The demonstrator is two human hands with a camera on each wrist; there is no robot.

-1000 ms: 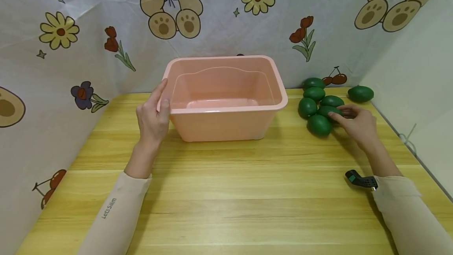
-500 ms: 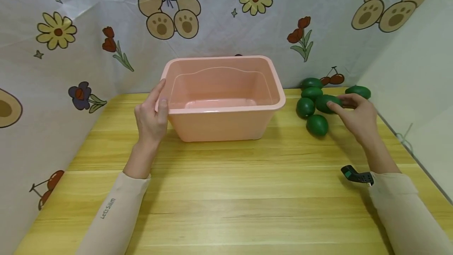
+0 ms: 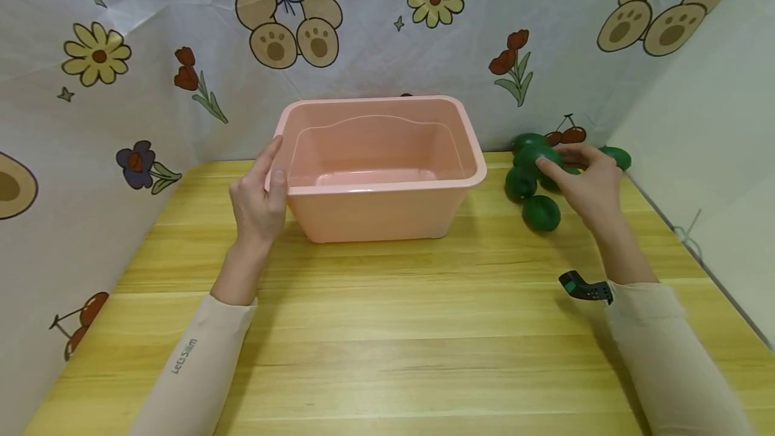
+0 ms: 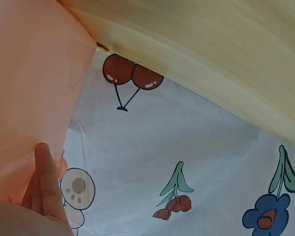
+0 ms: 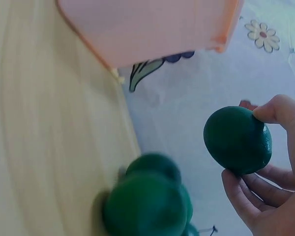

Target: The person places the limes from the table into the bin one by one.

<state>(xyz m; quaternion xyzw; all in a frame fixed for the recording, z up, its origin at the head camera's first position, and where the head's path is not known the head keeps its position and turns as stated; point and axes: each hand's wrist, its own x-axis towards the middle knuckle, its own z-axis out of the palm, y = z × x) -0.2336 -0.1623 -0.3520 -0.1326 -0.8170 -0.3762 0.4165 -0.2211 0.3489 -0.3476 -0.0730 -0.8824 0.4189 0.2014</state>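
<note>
An empty pink plastic tub (image 3: pixel 387 210) stands at the middle back of the wooden table. My left hand (image 3: pixel 274 157) rests flat against its left wall with the thumb at the rim; in the left wrist view a straight finger (image 4: pixel 44 182) lies along the tub's wall (image 4: pixel 29 88). My right hand (image 3: pixel 554 159) holds one green oval fruit (image 3: pixel 533 153) in the air above a small pile of the same fruits (image 3: pixel 541 212), right of the tub. The right wrist view shows the fingers (image 5: pixel 285 110) curled round that fruit (image 5: pixel 237 140), with the pile (image 5: pixel 147 201) below it.
One more green fruit (image 3: pixel 616 157) lies alone near the right wall. Cloth printed with bears and flowers (image 3: pixel 121 73) closes off the back and the left side. A plain wall (image 3: pixel 714 153) runs along the table's right edge.
My right hand has picked one green fruit off the pile and carried it up and a little to the left. The left hand has stayed on the tub.
</note>
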